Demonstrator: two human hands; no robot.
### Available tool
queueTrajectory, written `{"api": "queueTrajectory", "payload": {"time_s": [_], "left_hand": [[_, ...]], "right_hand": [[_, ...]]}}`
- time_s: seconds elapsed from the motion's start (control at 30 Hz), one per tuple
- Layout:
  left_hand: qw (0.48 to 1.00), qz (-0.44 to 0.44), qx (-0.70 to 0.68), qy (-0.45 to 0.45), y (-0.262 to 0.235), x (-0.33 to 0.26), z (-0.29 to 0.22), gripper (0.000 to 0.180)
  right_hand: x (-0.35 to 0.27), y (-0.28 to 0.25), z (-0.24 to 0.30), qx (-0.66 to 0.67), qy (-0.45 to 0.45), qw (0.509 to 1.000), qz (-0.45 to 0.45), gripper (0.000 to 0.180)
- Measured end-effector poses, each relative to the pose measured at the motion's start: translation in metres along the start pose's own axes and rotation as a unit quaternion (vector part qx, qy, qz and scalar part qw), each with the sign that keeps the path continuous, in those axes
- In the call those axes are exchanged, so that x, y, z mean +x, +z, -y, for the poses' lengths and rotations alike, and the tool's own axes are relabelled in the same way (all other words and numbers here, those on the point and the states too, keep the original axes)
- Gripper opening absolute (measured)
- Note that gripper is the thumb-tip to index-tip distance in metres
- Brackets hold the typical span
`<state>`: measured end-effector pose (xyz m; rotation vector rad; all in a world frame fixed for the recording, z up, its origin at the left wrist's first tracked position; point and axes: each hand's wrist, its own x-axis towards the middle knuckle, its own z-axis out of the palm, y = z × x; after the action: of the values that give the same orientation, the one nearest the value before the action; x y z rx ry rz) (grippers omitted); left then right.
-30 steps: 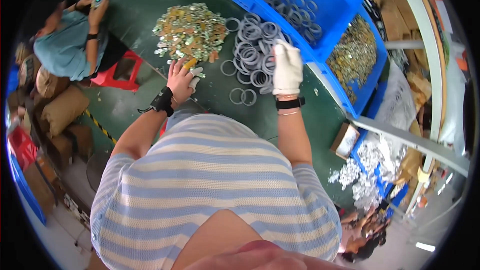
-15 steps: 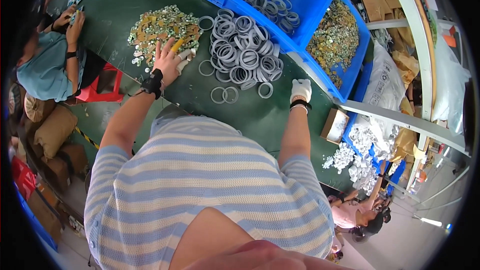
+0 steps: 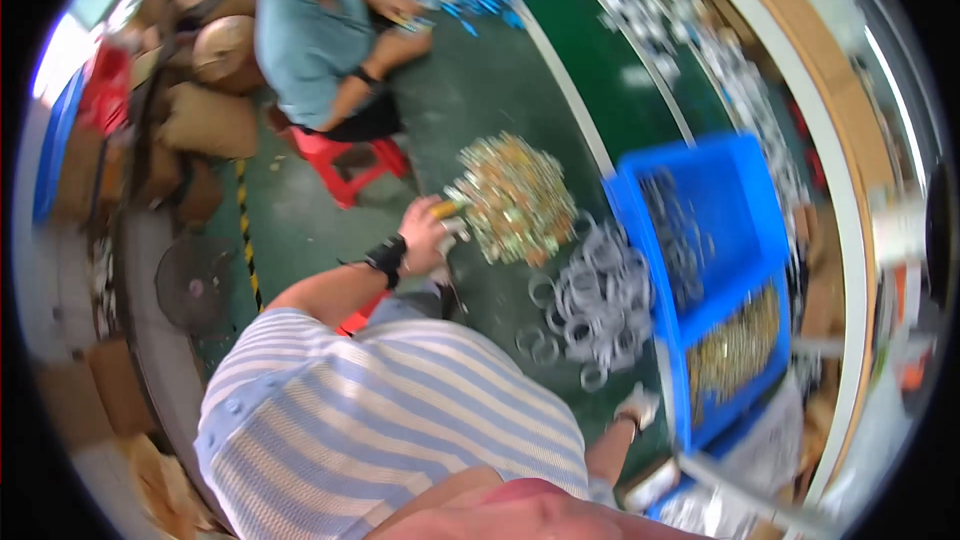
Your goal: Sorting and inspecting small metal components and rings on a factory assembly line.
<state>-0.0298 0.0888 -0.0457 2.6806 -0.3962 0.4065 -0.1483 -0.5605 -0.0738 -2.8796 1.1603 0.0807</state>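
A long green bench (image 3: 490, 305) is standing in a factory workshop: a heap of small metallic pieces (image 3: 515, 202) and a pile of grey rings (image 3: 605, 295) are lying on it, and blue bins (image 3: 745, 200) are lining its far edge. At the near edge a co-worker (image 3: 310, 40) is sitting on a red stool (image 3: 340, 155); behind that person, stuffed sacks (image 3: 210, 120) are lying stacked and yellow-black tape (image 3: 245, 230) is marking the floor (image 3: 285, 205).
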Motion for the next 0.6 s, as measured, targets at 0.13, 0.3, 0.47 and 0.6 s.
{"api": "queueTrajectory", "payload": {"time_s": [0.13, 0.3, 0.47, 0.6], "left_hand": [[0.994, -0.054, -0.033, -0.094, -0.025, -0.029, 0.026, 0.044], [0.979, -0.078, 0.007, -0.187, -0.035, -0.056, 0.071, 0.043], [0.945, -0.047, -0.005, -0.323, -0.039, -0.096, 0.13, 0.04], [0.905, -0.048, 0.03, -0.423, -0.021, -0.137, 0.191, 0.035]], "right_hand": [[-0.004, -0.008, 0.029, 0.158, 0.149, 0.976, 0.02, 0.046], [0.005, -0.012, 0.04, 0.218, 0.267, 0.937, 0.057, 0.048], [0.003, -0.031, 0.067, 0.219, 0.204, 0.952, 0.067, 0.04], [-0.027, -0.051, 0.074, 0.234, 0.165, 0.958, 0.022, 0.033]]}}
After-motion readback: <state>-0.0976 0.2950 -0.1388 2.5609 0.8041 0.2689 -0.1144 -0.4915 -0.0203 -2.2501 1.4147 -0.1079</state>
